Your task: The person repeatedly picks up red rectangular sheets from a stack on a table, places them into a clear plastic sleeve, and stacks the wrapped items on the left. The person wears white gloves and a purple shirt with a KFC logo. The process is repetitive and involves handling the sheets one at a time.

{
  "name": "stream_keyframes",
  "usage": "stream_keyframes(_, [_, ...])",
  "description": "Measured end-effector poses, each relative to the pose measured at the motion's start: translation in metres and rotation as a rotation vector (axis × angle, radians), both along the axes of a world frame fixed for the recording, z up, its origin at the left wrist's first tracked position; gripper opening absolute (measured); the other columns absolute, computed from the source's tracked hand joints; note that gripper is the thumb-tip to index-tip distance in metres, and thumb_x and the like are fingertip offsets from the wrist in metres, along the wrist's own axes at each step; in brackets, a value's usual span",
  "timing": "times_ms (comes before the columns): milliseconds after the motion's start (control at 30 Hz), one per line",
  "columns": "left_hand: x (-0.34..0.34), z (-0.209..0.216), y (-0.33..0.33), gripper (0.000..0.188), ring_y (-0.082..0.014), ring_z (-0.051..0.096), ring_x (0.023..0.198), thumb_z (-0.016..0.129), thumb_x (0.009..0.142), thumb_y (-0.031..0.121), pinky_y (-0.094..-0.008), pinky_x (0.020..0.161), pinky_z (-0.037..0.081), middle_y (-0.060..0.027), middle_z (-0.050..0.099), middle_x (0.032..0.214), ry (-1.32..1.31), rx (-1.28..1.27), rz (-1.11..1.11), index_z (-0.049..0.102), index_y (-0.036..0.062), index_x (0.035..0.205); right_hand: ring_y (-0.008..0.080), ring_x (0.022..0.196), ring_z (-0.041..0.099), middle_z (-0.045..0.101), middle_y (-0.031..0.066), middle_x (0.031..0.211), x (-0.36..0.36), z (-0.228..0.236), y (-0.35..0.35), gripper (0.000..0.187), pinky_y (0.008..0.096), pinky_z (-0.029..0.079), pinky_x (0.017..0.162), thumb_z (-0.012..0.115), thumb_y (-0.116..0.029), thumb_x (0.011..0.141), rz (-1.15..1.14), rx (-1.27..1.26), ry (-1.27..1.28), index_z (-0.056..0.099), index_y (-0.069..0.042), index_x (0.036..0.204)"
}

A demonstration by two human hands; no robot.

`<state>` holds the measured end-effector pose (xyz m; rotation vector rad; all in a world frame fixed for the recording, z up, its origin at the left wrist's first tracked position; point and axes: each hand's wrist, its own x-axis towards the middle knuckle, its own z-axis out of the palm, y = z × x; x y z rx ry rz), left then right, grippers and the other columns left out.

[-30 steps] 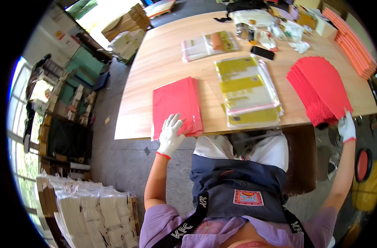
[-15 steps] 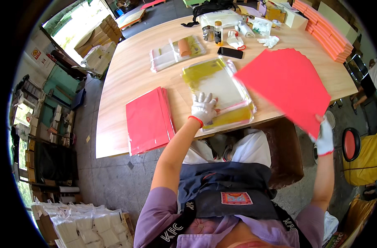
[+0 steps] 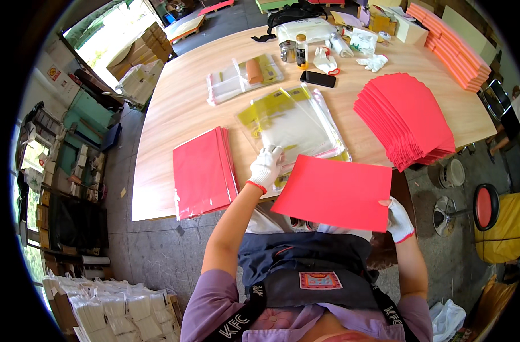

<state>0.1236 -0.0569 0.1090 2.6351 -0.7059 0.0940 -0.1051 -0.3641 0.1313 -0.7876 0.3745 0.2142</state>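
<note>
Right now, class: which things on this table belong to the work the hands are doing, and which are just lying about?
In use:
- red sheet, held by right hand
- clear bags, under left hand
- fanned red stack
- bagged red pile

Lying about:
- black phone
- bottle
- spare gloves
- orange stack

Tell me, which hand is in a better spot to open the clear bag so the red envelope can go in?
Probably the left hand: its fingers already rest on the clear bag lying on the table. The right hand is busy holding the red envelope by its corner.
</note>
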Motion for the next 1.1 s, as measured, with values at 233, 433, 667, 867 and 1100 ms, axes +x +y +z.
stream_keyframes(233, [0.002,0.003,0.019,0.019,-0.0288,0.058,0.086,0.056,0.072,0.004,-0.0411,0.071,0.048,-0.0089,0.059,0.091,-0.155,0.071,0.133,0.06,0.0123,0.089,0.0164,0.071,0.065,0.061,0.0093,0.1,0.035,-0.044,0.009,0.03,0.0222,0.053,0.048,0.053,-0.007,0.085,-0.226,0.181,0.036,0.048,-0.001,0.114])
stream_keyframes(433, [0.005,0.019,0.024,0.031,-0.0205,0.057,0.063,0.046,0.075,-0.008,-0.0292,0.061,0.047,-0.0109,0.054,0.081,0.25,-0.634,0.009,0.06,0.0055,0.1,0.0076,0.039,0.04,0.059,0.0027,0.077,0.033,-0.039,0.026,0.024,0.0215,0.032,0.032,0.054,-0.011,0.088,-0.177,0.313,0.045,0.05,-0.009,0.112])
stream_keyframes(667, [-0.032,0.018,0.003,0.032,-0.0275,0.056,0.073,0.049,0.075,-0.008,-0.0304,0.064,0.046,-0.012,0.055,0.088,-0.074,-0.421,-0.033,0.059,0.0054,0.102,0.0092,0.057,0.053,0.058,0.0025,0.086,0.011,-0.033,0.062,0.026,0.0201,0.037,0.045,0.054,-0.014,0.088,-0.281,0.05,-0.106,0.049,-0.006,0.113])
stream_keyframes(867, [-0.074,0.002,-0.088,0.052,-0.0154,0.06,0.079,0.054,0.085,0.002,-0.03,0.065,0.051,-0.0061,0.059,0.096,0.285,-1.999,0.54,0.035,0.0106,0.133,0.0119,0.045,0.05,0.057,0.006,0.077,-0.015,-0.01,0.095,0.031,0.0233,0.033,0.036,0.055,-0.013,0.088,-0.24,0.029,-0.142,0.041,-0.009,0.115])
stream_keyframes(1100, [-0.088,-0.05,-0.103,0.04,-0.016,0.06,0.079,0.051,0.087,0.007,-0.0301,0.064,0.051,-0.0061,0.06,0.095,0.992,-1.892,0.441,0.042,0.0096,0.126,0.0149,0.049,0.054,0.058,0.0077,0.076,-0.033,-0.004,0.098,0.02,0.0235,0.038,0.039,0.052,-0.013,0.091,-0.127,-0.002,-0.008,0.046,-0.007,0.109])
